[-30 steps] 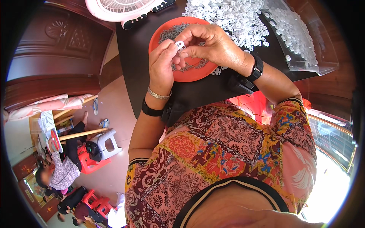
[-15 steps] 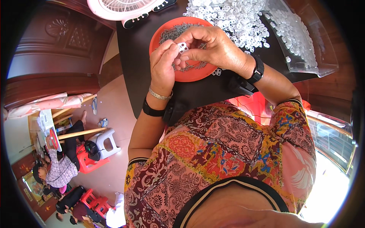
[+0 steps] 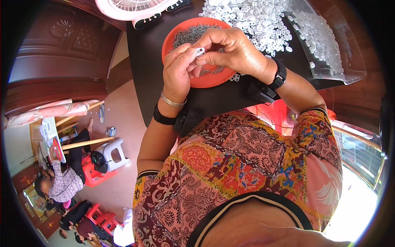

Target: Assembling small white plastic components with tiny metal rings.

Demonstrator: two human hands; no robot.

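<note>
A small white plastic piece with dark holes (image 3: 200,52) is pinched between the thumb and fingers of my left hand (image 3: 178,68). Facing it, my right hand (image 3: 235,51) has thumb and forefinger curled together, their tips at the same piece. Whether those right fingertips also hold a smaller part is hidden. Both hands are above a round orange-red tray (image 3: 168,41), which contains many thin grey screw-like pieces (image 3: 187,36).
Loose white plastic pieces (image 3: 263,29) are heaped on the black table (image 3: 144,70). A clear bin (image 3: 354,68) with more leans at the right. A pink fan (image 3: 138,16) stands far left. Other people and a grey-white stool (image 3: 116,154) are at the left.
The white piece has turned in my fingers and now shows a narrower side with fewer holes. My hands stay almost in place over the tray.
</note>
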